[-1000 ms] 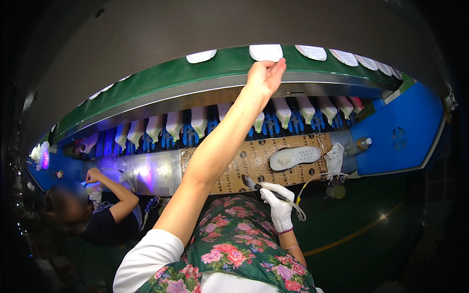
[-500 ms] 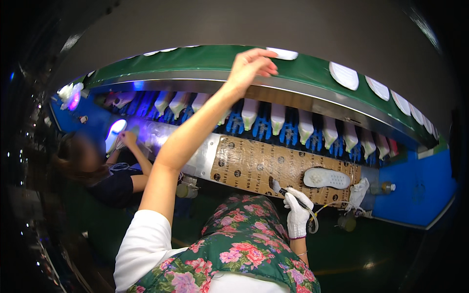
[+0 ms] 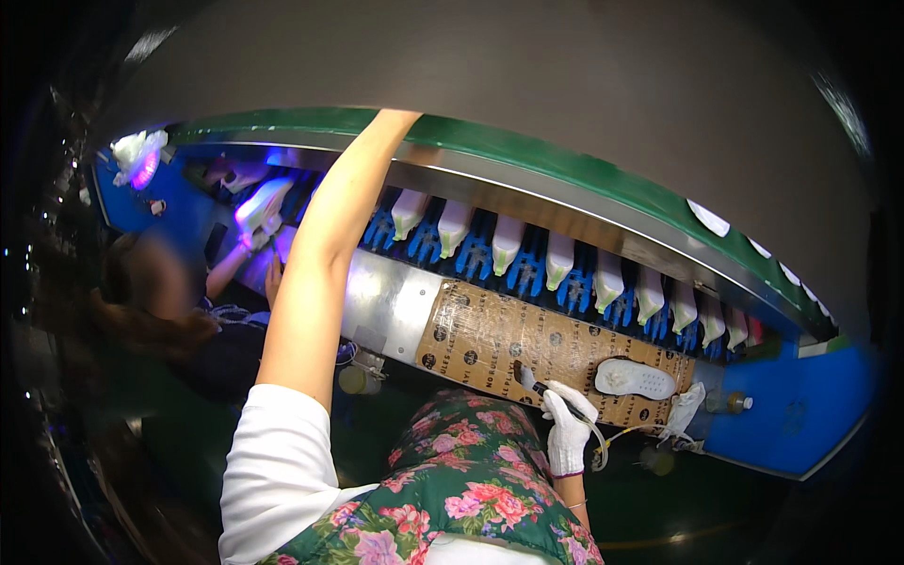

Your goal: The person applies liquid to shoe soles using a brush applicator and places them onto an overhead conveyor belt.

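My right hand [image 3: 569, 435], in a white knit glove, is closed around a dark-handled brush [image 3: 528, 379] with a pale tube running from it. The bristle end points left over the cardboard-covered bench. Just right of the brush, a white shoe sole [image 3: 634, 379] lies flat on the cardboard [image 3: 490, 330]. My bare left arm [image 3: 330, 226] stretches up across the rack to the raised green belt [image 3: 537, 151]; past the wrist the hand is hidden, so its fingers do not show.
Below the belt, several white tapered pieces [image 3: 508, 243] sit among blue holders [image 3: 478, 254]. More white soles [image 3: 708, 217] lie on the belt at right. A white cloth [image 3: 685, 410] and a jar [image 3: 725, 402] stand at the bench's right end. At left, a co-worker holds a white shoe [image 3: 264, 207] under purple light.
My left arm has reached farther over the belt, and its hand has gone out of sight. My gloved right hand still holds the brush. The co-worker's shoe is now nearer the rack.
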Available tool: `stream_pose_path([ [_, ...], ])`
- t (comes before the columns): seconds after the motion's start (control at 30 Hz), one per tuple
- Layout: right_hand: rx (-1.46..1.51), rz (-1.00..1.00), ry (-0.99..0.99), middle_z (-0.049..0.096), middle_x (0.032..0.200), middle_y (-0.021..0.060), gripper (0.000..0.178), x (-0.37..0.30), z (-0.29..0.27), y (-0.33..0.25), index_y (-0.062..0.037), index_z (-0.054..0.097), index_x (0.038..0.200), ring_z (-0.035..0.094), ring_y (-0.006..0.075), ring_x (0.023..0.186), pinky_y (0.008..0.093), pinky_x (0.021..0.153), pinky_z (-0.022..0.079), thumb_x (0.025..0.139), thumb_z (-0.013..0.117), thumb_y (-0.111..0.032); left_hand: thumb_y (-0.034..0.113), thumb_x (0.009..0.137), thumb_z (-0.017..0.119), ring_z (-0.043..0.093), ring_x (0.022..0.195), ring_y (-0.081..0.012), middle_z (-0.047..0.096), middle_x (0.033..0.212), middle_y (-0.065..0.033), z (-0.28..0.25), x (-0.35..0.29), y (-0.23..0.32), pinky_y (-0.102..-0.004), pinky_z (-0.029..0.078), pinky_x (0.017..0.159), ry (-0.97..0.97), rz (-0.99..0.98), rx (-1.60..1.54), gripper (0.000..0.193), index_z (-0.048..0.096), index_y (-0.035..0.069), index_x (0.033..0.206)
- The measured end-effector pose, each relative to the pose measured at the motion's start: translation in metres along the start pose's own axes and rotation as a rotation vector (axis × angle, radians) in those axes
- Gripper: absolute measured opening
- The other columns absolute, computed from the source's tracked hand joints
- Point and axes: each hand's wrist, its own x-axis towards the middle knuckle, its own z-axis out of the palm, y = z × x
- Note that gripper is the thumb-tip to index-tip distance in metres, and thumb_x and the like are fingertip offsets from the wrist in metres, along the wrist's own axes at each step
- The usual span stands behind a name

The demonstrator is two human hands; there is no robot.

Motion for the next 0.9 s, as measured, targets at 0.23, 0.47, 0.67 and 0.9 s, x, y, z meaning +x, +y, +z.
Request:
stream_pose_path([
  [0.23, -0.075, -0.003, -0.039, 0.071, 0.082, 0.0042, 0.019, 0.008, 0.02, -0.003, 0.0025, 0.074, 0.104, 0.063, 0.0095, 0.066, 0.0217, 0.058, 0.049, 0.086, 0.075, -0.004, 0.033, 0.086, 0.069, 0.063, 0.108, -0.0382, 0.067, 0.116, -0.0197, -0.012, 0.003, -0.027, -0.047, 0.051, 0.092, 0.022, -0.111, -0.001, 0.044, 0.065, 0.003, 0.118],
  [0.47, -0.138, -0.033, 0.008, 0.071, 0.079, 0.0077, 0.016, 0.011, 0.024, 0.0, 0.0053, 0.074, 0.098, 0.064, 0.0118, 0.063, 0.0231, 0.055, 0.05, 0.083, 0.075, -0.002, 0.034, 0.086, 0.07, 0.062, 0.109, -0.0385, 0.066, 0.118, -0.0202, -0.025, 0.008, -0.101, -0.047, 0.051, 0.093, 0.072, -0.332, 0.022, 0.045, 0.064, 0.004, 0.12],
  [0.67, -0.114, -0.006, 0.03, 0.07, 0.075, 0.0089, 0.018, 0.008, 0.016, 0.003, 0.0046, 0.073, 0.098, 0.063, 0.0138, 0.058, 0.0233, 0.053, 0.049, 0.081, 0.075, -0.001, 0.034, 0.086, 0.07, 0.062, 0.11, -0.0388, 0.066, 0.119, -0.0207, -0.026, -0.006, -0.181, -0.0471, 0.051, 0.093, 0.076, -0.56, 0.021, 0.047, 0.063, 0.004, 0.121],
  [0.9, -0.035, 0.017, 0.068, 0.07, 0.08, 0.008, 0.019, 0.019, 0.016, 0.009, 0.0047, 0.073, 0.101, 0.062, 0.0125, 0.062, 0.0228, 0.053, 0.047, 0.082, 0.075, 0.0, 0.035, 0.086, 0.07, 0.061, 0.111, -0.039, 0.065, 0.12, -0.0212, -0.04, -0.019, -0.12, -0.0472, 0.051, 0.094, 0.475, -0.283, -0.13, 0.048, 0.063, 0.004, 0.122],
])
